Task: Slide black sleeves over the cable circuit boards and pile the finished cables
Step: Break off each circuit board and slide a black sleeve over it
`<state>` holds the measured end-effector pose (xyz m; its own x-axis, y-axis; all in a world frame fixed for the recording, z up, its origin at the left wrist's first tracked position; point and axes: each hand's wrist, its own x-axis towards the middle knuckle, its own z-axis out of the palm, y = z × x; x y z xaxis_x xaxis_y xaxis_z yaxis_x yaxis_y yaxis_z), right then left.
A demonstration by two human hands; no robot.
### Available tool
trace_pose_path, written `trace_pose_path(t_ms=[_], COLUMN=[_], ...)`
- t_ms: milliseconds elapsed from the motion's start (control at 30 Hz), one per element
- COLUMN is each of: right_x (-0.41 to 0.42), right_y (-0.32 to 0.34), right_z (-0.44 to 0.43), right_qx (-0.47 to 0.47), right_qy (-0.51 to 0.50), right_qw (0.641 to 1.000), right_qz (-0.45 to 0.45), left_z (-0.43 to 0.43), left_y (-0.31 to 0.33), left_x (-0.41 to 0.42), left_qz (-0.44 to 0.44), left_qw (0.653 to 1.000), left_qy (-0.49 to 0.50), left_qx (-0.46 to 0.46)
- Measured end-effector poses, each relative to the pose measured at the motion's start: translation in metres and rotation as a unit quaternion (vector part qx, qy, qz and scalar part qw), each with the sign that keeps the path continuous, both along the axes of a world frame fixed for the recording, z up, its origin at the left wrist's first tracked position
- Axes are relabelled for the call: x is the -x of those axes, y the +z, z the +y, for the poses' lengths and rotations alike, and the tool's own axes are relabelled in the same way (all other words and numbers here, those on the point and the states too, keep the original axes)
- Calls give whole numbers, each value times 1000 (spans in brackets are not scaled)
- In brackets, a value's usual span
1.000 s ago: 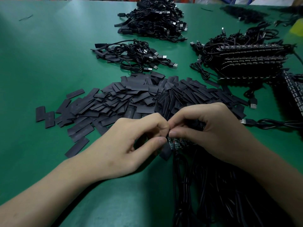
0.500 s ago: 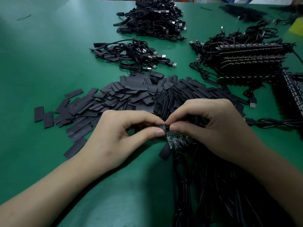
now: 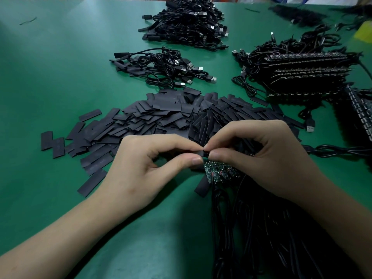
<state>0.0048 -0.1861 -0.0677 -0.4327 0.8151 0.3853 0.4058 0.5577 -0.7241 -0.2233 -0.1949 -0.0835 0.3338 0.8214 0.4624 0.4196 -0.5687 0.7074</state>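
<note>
Your left hand (image 3: 141, 174) and right hand (image 3: 267, 160) pinch one limp, light sleeve (image 3: 202, 153) just before the sleeve pile (image 3: 161, 117); grip its open edges.

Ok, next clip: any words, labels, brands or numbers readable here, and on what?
None can be read.
Circuit boards under the hands: pale specks, too small to read.
Stacked boards at right: white marks along the edges, blurred.
Loose sleeves: no print visible.
Plugs on the finished cables: no legible marking.
</note>
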Motion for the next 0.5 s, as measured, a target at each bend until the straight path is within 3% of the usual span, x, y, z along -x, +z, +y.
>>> trace_pose_path(t_ms=[267,500], right_x=[1,0], right_y=[0,0], right_z=[2,3], right_qx=[-3,10], right_qy=[14,18], right_qw=[1000,1000], right_qz=[-2,-2], left_z=[-2,-3], left_y=[0,0], left_x=[0,-2], left_qz=[-17,20], left_qw=[1000,999], left_qy=[-1,5], left_qx=[10,-39])
